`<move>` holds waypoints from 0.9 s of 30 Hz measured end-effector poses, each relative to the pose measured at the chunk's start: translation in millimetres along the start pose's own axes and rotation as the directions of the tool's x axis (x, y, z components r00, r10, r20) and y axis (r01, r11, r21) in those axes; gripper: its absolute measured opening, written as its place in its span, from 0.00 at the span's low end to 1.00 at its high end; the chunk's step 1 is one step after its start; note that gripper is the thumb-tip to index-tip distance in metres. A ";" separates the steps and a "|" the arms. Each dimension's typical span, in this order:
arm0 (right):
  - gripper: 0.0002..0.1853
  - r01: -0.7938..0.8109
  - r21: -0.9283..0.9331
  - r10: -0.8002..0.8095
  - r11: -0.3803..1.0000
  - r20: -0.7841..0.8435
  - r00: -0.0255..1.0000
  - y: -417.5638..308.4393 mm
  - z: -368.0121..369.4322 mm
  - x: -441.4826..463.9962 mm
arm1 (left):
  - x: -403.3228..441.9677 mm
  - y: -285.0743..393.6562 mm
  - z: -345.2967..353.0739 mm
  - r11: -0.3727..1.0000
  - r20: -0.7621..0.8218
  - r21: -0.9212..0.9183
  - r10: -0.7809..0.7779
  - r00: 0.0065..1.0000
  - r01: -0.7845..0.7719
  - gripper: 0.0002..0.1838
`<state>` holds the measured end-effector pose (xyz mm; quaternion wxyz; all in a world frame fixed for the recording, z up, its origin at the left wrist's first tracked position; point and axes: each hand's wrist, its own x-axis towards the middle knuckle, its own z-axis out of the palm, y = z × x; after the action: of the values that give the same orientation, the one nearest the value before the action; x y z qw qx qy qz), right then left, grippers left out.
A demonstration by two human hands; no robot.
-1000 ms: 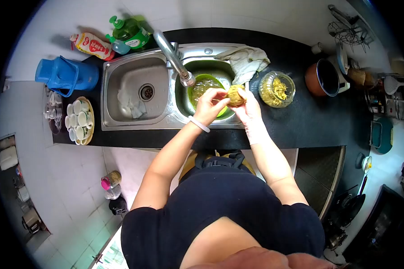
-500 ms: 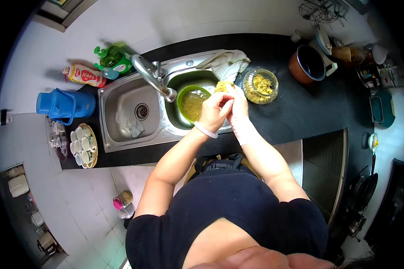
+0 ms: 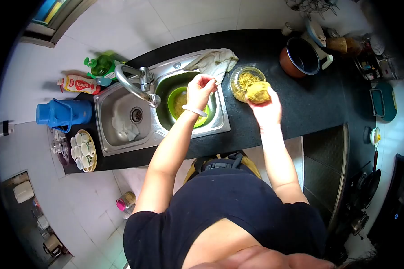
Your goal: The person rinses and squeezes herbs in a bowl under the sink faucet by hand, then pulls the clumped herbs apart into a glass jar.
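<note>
In my right hand (image 3: 267, 111) is a round yellowish-green lump (image 3: 258, 92), held at the near right edge of a glass jar (image 3: 236, 95). Yellow-green shreds (image 3: 247, 80) show inside the jar. My left hand (image 3: 199, 92), with a pale bangle at the wrist, is raised over the right sink basin, its thumb and fingertips pinched together; what lies between them is too small to make out. Below it, a bright green bowl (image 3: 171, 104) with yellowish contents sits in that basin, partly hidden by my left hand and wrist.
A curved faucet (image 3: 132, 88) reaches over the double sink (image 3: 104, 134). Behind the right basin lies a cloth (image 3: 217, 62). A brown pot (image 3: 292, 62) stands at the right; a blue jug (image 3: 76, 112), bottles and a tray of cups (image 3: 93, 154) are at the left.
My hands have parted. The right one has carried the lump rightward to the jar, while the left has moved left and up over the basin. The view has also shifted.
</note>
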<state>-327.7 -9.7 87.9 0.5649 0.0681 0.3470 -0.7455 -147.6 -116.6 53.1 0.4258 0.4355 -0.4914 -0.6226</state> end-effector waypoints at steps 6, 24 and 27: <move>0.19 -0.008 0.028 0.009 1.000 -0.037 0.999 -29.7 -34.6 2.2 | 11.8 -4.3 25.8 0.998 0.041 0.032 -0.062 0.997 0.061 0.06; 0.25 0.263 -0.472 -0.295 0.841 0.006 0.955 -28.2 -14.6 33.3 | -3.2 -21.0 105.3 0.978 0.227 0.172 0.076 0.971 -0.117 0.08; 0.24 0.259 -0.502 -0.288 0.826 0.020 0.957 -32.7 -13.7 39.4 | 0.3 -14.3 99.4 0.988 0.218 0.138 0.030 0.976 -0.062 0.07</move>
<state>-374.6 -28.9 72.6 0.4407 -0.1096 0.5497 -0.7012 -244.6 -90.7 52.6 0.3517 0.3837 -0.5883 -0.6189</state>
